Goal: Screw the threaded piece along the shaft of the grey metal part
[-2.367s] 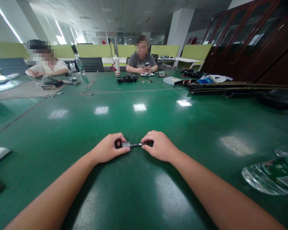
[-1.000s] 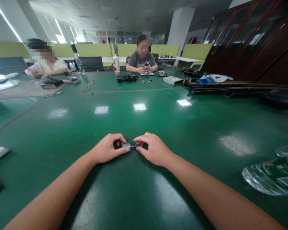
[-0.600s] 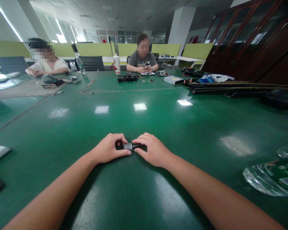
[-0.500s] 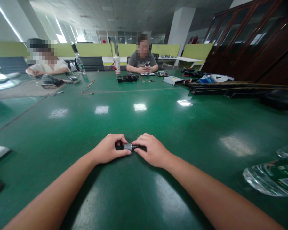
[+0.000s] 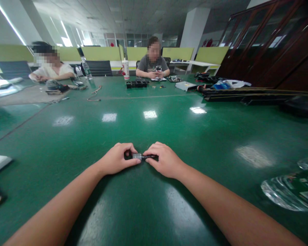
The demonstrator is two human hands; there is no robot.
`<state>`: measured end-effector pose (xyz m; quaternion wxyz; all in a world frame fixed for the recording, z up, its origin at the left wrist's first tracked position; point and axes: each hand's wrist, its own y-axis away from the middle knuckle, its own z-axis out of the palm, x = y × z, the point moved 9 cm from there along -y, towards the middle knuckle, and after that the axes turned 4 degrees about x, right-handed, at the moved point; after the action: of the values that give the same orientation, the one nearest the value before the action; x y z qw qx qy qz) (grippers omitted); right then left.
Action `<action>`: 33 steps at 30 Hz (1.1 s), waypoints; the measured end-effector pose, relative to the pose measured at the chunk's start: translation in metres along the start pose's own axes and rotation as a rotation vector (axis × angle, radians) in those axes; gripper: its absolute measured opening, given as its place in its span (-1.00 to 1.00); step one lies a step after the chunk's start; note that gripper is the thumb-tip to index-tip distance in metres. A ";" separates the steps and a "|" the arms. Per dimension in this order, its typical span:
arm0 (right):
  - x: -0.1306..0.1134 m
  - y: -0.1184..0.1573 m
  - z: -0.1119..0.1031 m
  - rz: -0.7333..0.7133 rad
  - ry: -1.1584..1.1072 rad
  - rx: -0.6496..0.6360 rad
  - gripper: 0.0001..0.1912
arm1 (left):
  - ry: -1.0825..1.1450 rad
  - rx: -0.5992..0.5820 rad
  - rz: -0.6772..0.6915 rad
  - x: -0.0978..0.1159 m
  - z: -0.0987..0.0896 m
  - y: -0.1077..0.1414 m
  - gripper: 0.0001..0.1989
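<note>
Low in the middle of the head view, both hands hold a slim black-and-grey rod-shaped piece (image 5: 137,156) just over the green table. My left hand (image 5: 117,159) pinches its thicker part, a grey cylinder with a black end, between thumb and fingers. Thumb and fingertips of my right hand (image 5: 165,160) are closed on the narrow, dark, ribbed end. A short stretch of the ribbed part shows between the two hands. The fingers partly cover both ends, so I cannot tell exactly what kind of piece it is.
A clear plastic bottle (image 5: 292,189) lies at the right. White objects sit along the left edge. Across the green table (image 5: 133,130) are a black module (image 5: 137,83), a cable (image 5: 94,94), a metal box (image 5: 186,86) and long black strips (image 5: 228,94). Two people sit beyond.
My right hand has shifted slightly to the right along the narrow end. My left hand stays nearly in place, its grip on the grey part unchanged.
</note>
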<state>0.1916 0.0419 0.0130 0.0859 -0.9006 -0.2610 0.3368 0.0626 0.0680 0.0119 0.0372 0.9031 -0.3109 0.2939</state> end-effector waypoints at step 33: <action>0.017 0.002 -0.013 0.075 0.032 0.029 -0.91 | 0.058 0.006 -0.010 -0.001 -0.002 0.001 -0.71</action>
<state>0.2113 0.0494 0.0129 0.0904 -0.9137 -0.2208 0.3289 0.0610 0.0682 0.0129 0.0448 0.8958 -0.3044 0.3206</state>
